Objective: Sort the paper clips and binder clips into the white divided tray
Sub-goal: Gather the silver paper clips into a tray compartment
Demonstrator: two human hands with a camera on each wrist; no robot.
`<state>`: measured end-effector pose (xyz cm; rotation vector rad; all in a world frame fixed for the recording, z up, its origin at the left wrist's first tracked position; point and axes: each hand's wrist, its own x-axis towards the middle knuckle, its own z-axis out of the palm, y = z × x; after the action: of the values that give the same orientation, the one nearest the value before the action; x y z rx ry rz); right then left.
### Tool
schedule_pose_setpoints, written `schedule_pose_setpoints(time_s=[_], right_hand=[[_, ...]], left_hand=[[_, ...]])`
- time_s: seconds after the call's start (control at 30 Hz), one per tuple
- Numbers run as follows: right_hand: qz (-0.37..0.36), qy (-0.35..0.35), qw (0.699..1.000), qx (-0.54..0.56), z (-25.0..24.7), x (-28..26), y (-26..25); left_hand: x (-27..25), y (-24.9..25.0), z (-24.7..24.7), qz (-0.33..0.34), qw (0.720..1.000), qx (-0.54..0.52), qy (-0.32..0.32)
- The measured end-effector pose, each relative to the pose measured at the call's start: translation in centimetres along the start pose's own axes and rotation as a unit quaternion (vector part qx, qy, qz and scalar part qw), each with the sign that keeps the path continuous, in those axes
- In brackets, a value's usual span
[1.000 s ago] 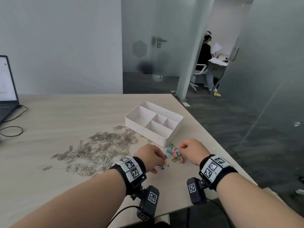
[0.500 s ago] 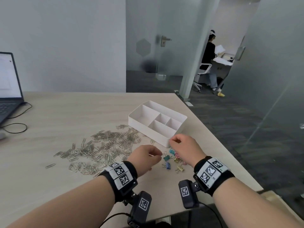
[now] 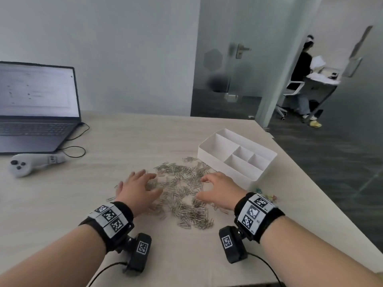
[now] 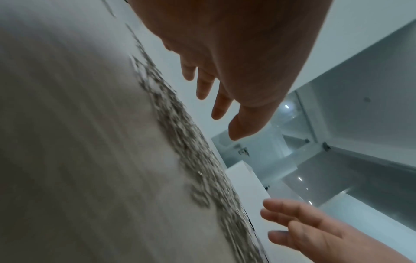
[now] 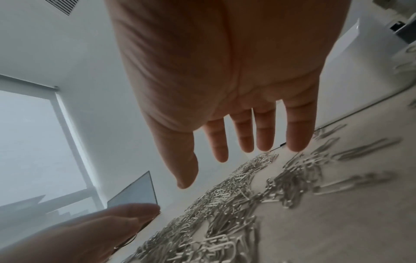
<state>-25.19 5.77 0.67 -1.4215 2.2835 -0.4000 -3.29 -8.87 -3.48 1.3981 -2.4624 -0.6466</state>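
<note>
A heap of silver paper clips (image 3: 182,193) (image 5: 236,204) (image 4: 186,146) lies on the table between my hands. My left hand (image 3: 138,187) (image 4: 216,99) hovers over the heap's left side, fingers spread and straight, holding nothing. My right hand (image 3: 215,187) (image 5: 236,151) hovers over its right side, fingers relaxed and empty. The white divided tray (image 3: 238,160) stands just right of the heap, its compartments bare. A few coloured binder clips (image 3: 267,195) lie near the table's right edge, partly hidden behind my right wrist.
An open laptop (image 3: 35,108) with its cable sits at the far left. A white hand controller (image 3: 31,162) lies in front of it. The table's right edge (image 3: 310,193) runs diagonally past the tray. A person sits at a desk in the room beyond (image 3: 304,79).
Both hands left the binder clips and moved left over the paper clip heap, opening out. The head view swung left, bringing the laptop and controller into sight.
</note>
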Motion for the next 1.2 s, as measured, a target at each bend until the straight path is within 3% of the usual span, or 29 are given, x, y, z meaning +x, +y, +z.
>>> schedule_pose_setpoints(time_s=[0.1, 0.2, 0.5, 0.83, 1.07, 1.2], right_hand=[[0.016, -0.008, 0.999, -0.032, 0.0, 1.7, -0.2], [0.028, -0.049, 0.996, -0.068, 0.2, 3.4, -0.7], [-0.02, -0.194, 0.959, -0.207, 0.1, 4.7, -2.2], [-0.092, -0.107, 0.985, -0.103, 1.5, 5.5, -2.9], [-0.092, -0.09, 0.987, -0.097, 1.4, 6.0, -3.2], [-0.073, -0.097, 0.992, -0.026, 1.0, 6.1, -2.6]], left_hand=[[0.6, -1.7, -0.3, -0.047, 0.999, -0.001, -0.022], [1.1, -2.1, -0.2, -0.053, 0.997, 0.009, -0.056], [2.3, 0.7, 1.7, 0.042, 0.989, 0.093, -0.107], [3.5, 1.4, 2.5, 0.075, 0.991, 0.073, -0.079], [3.6, 0.8, 2.8, 0.089, 0.994, 0.042, -0.051], [3.7, 0.7, 2.8, 0.087, 0.995, 0.027, -0.043]])
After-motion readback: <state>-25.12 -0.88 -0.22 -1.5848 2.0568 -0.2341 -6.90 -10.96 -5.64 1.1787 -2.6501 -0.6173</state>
